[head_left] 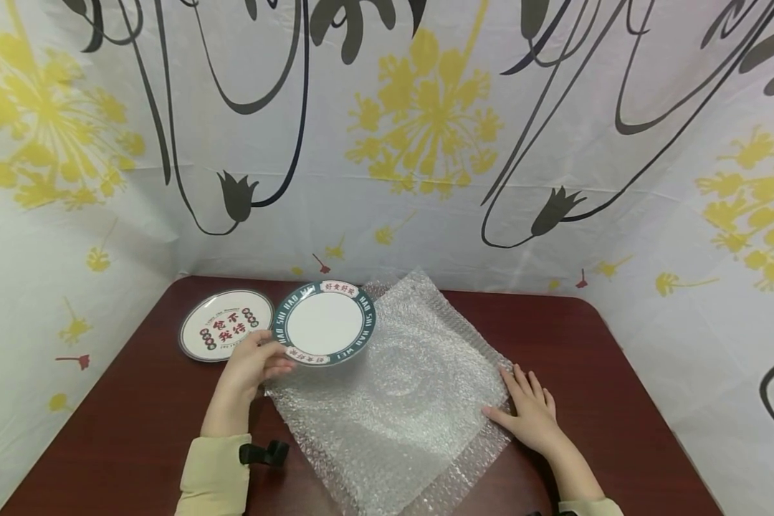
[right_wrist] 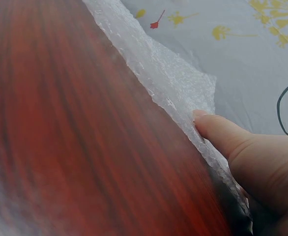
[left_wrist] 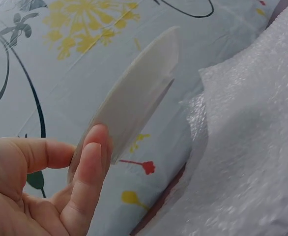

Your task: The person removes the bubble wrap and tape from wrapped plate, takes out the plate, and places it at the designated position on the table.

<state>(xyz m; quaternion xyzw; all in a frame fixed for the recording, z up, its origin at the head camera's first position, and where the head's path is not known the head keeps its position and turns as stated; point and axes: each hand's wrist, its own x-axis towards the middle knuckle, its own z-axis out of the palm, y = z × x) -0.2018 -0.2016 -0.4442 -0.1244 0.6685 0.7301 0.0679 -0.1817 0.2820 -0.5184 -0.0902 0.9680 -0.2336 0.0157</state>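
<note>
A white plate with a dark green lettered rim (head_left: 325,322) is tilted up above the far left part of the bubble wrap (head_left: 413,380). My left hand (head_left: 256,364) pinches its left edge. In the left wrist view the plate (left_wrist: 134,93) appears nearly edge-on, its rim between the thumb and fingers (left_wrist: 87,172). My right hand (head_left: 527,412) rests with spread fingers on the right edge of the wrap. In the right wrist view only part of that hand (right_wrist: 267,172) shows, the thumb against the bubble wrap (right_wrist: 154,78). A faint round outline shows in the middle of the sheet.
A second white plate (head_left: 216,330) with red characters lies at the table's far left, partly behind my left hand. The dark red wooden table (head_left: 129,423) meets a patterned cloth wall (head_left: 387,236) at the back. A black strap (head_left: 264,453) sits at the left sleeve.
</note>
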